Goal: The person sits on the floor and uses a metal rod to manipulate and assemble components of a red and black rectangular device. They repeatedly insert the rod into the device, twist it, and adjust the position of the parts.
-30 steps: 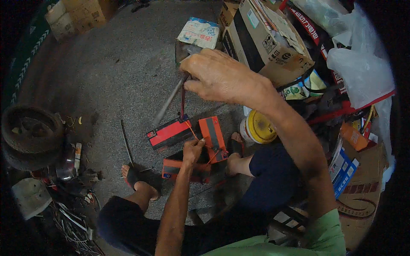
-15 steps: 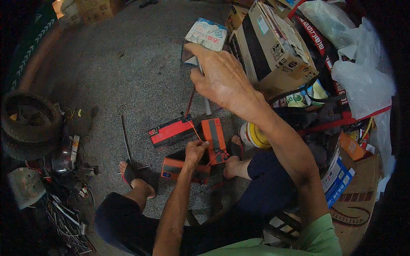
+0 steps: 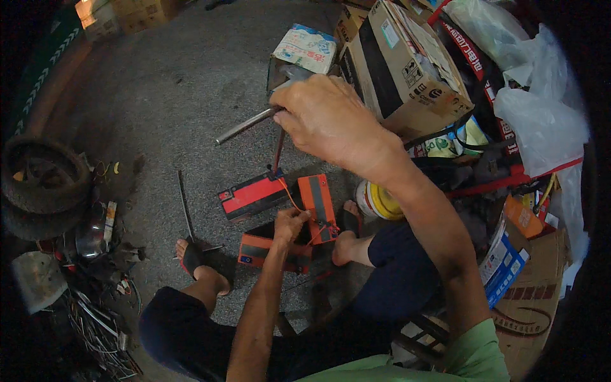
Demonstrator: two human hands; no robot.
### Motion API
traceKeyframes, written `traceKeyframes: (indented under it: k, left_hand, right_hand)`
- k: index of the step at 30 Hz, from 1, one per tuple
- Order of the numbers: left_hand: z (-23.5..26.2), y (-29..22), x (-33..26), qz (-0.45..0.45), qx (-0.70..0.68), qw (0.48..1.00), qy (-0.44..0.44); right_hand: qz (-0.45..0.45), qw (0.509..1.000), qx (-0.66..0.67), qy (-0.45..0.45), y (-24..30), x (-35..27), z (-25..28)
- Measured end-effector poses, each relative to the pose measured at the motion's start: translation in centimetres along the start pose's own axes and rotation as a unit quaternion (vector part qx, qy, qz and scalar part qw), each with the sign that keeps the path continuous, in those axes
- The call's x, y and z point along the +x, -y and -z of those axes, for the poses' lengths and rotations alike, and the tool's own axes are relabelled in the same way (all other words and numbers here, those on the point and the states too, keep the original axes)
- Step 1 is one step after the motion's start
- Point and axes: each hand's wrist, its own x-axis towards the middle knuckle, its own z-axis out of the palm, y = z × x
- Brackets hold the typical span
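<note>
— What are the fingers doing?

— The right hand [image 3: 331, 121] is clenched around the top of a thin dark red rod [image 3: 278, 151], raised high above the floor with the wrist bent and the knuckles toward the camera. A long grey metal bar [image 3: 245, 126] sticks out to the left just beside that fist; whether the fingers also grip it, I cannot tell.

— And the other hand?

— The left hand [image 3: 290, 225] is low, forearm stretched straight down from the lower edge. Its fingers pinch a thin orange wire [image 3: 291, 196] and rest against the orange and grey rectangular battery block [image 3: 318, 207] standing tilted between the feet.

— Where does the rod end?

— It runs down to a black box-shaped battery with a red top [image 3: 253, 194] lying on the grey concrete floor [image 3: 165, 102], just left of the orange block. A second black and orange battery [image 3: 264, 249] lies in front of it, near the left foot in a dark sandal [image 3: 194, 258].

— What surrounds that?

— A yellow-lidded round tin [image 3: 377, 200] beside the right foot, a big brown cardboard carton [image 3: 407, 70] behind the raised hand, white plastic bags [image 3: 541, 121] to the right, and an old black tyre [image 3: 41, 184] with a tangle of wires [image 3: 95, 325] at the left.
</note>
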Motion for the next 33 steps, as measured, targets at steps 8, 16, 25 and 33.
traceKeyframes:
  k: [8, 16, 25, 33]
  left_hand:
    - [-0.1, 0.6, 0.3, -0.006, -0.022, 1.000, -0.004]
    - [-0.4, -0.6, -0.2, -0.004, -0.022, 1.000, -0.002]
    - [0.0, -3.2, -1.1, 0.081, -0.012, 0.996, 0.029]
    - [-0.6, -2.4, -0.8, 0.027, -0.052, 0.998, 0.018]
  right_hand:
    - [0.049, 0.994, -0.065, -0.075, 0.6, 0.1, -0.1]
    - [-0.037, 0.997, 0.012, -0.064, -0.5, 0.3, -0.8]
    - [0.011, 0.998, -0.012, -0.056, 0.0, 0.0, 0.0]
    - [0.040, 0.997, -0.040, -0.050, 0.0, 0.1, 0.5]
